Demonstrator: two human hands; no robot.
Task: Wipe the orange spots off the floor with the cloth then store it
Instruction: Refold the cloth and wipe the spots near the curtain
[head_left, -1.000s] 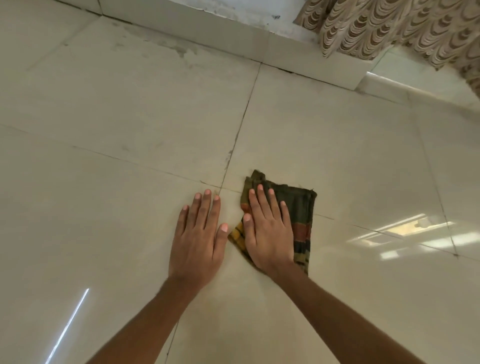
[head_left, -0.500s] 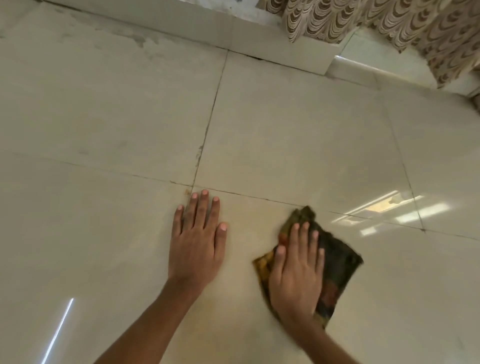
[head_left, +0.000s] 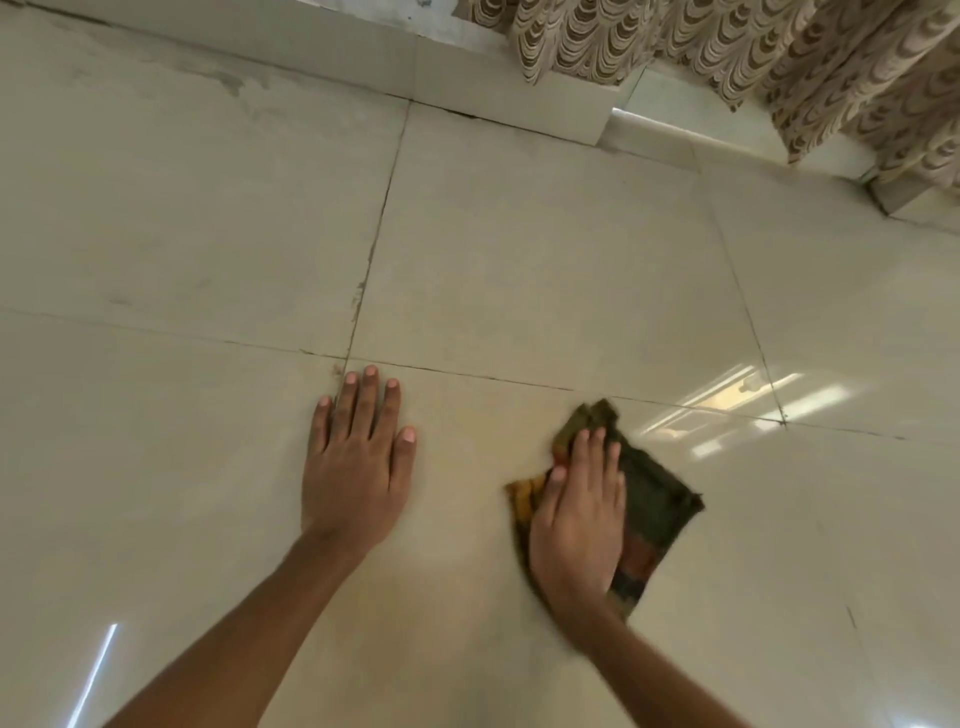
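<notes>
Pale glossy floor tiles (head_left: 519, 249) are filling almost the whole view, crossed by thin dark grout lines (head_left: 370, 260) and catching bright window reflections (head_left: 748, 400) off to the right. Along the far edge a low white skirting (head_left: 332, 49) is running, and a curtain (head_left: 779, 57) printed with brown and cream scallops is hanging down to it at the upper right. Near the middle of the view the left hand (head_left: 356, 467) is lying flat on a tile, palm down with the fingers spread open and gripping nothing, its fingertips sitting just short of the point where two grout lines are crossing. Well apart to its right, the right hand (head_left: 579, 525) is pressing palm-down on a folded cloth (head_left: 654, 514), fingers stretched out flat over it rather than curled around it. That cloth is dark green with orange, yellow and red stripes, and it is lying on the tile beneath the hand, showing past the fingertips, on the hand's right side and a little at the thumb side. Its edges are looking slightly blurred. Between the two hands a faint yellowish-orange smear (head_left: 483, 441) is showing on the tile. Both bare forearms are reaching in from the lower edge.
</notes>
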